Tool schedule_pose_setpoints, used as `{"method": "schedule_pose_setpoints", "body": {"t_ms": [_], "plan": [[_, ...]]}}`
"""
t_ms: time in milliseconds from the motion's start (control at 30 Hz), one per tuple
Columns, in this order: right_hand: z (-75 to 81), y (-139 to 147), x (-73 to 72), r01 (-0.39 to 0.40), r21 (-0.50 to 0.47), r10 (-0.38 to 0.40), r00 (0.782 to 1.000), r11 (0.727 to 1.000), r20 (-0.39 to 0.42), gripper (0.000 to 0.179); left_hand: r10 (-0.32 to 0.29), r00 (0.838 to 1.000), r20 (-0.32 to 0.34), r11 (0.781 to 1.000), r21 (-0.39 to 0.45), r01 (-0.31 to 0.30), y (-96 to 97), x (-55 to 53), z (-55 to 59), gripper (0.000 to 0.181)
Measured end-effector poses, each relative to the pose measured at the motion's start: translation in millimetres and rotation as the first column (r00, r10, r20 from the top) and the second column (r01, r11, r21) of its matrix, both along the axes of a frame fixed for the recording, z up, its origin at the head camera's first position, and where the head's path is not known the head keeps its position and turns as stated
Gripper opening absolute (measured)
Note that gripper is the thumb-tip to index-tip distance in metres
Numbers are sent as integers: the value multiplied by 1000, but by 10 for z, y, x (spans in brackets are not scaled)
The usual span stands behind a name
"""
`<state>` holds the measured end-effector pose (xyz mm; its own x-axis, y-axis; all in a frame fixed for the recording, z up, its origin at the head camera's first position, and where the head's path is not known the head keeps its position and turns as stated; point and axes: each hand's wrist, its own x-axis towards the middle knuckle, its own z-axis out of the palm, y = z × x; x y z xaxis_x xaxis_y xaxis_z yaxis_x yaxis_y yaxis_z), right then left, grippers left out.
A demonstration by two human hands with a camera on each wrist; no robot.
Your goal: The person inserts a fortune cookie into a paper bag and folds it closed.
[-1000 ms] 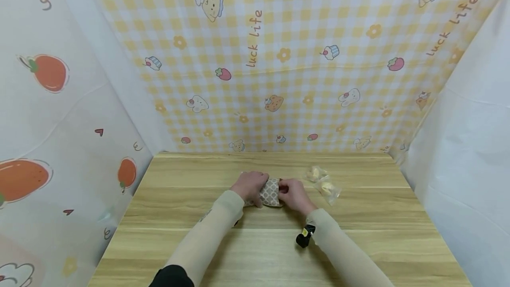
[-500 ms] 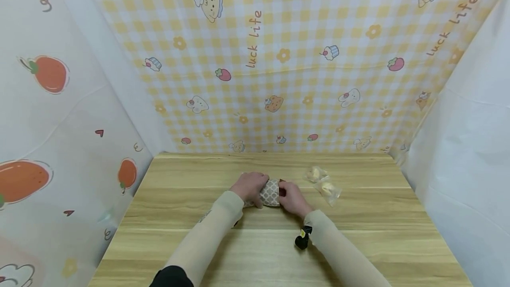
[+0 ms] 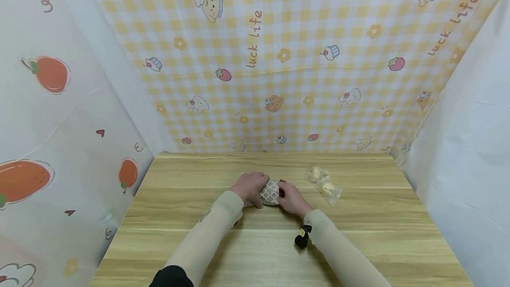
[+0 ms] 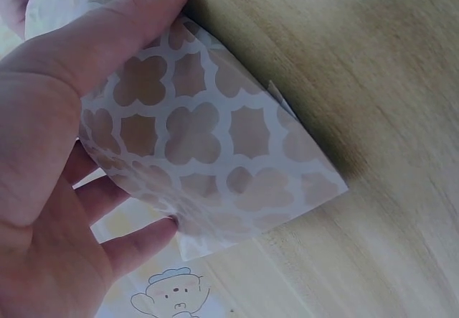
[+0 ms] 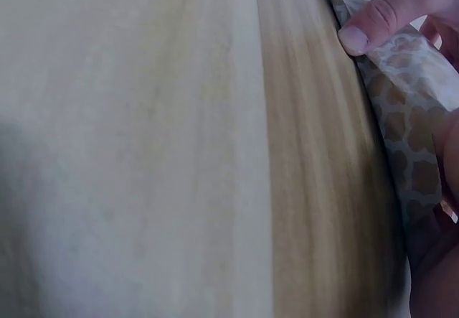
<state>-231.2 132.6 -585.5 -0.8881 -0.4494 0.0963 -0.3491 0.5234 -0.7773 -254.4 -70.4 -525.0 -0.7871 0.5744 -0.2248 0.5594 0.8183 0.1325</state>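
A paper bag with a white-and-tan quatrefoil pattern lies on its side at the middle of the table. My left hand grips it from above; in the left wrist view the thumb lies along one side of the bag and the fingers are on the other. At the bag's right end, my right hand has its fingers curled at the edge of the mouth, where a dark reddish-brown bit shows. The right wrist view catches only part of this hand beside the bag. The bag's inside is hidden.
Two clear packets with pale yellow contents, a rear one and a front one, lie right of my right hand. The wooden table ends at a yellow checked backdrop, with white sheets on both sides.
My right hand has shifted slightly toward the front at the bag's mouth, and its wrist has turned a little. My left hand keeps its grip in the same place.
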Motion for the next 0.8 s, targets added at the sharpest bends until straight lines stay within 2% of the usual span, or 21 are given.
{"method": "schedule_pose_setpoints", "body": {"t_ms": [400,600,800], "plan": [[43,13,-34,-73,60,70,996,996,48,32,-7,1000,-5,1000,-6,7,9,0,-1,73],[68,16,-43,-114,44,110,991,993,73,32,-4,1000,-7,1000,-2,4,10,-2,-4,71],[87,9,-41,-137,81,132,989,987,64,33,-2,1000,-9,1000,-9,2,7,9,9,68]]}}
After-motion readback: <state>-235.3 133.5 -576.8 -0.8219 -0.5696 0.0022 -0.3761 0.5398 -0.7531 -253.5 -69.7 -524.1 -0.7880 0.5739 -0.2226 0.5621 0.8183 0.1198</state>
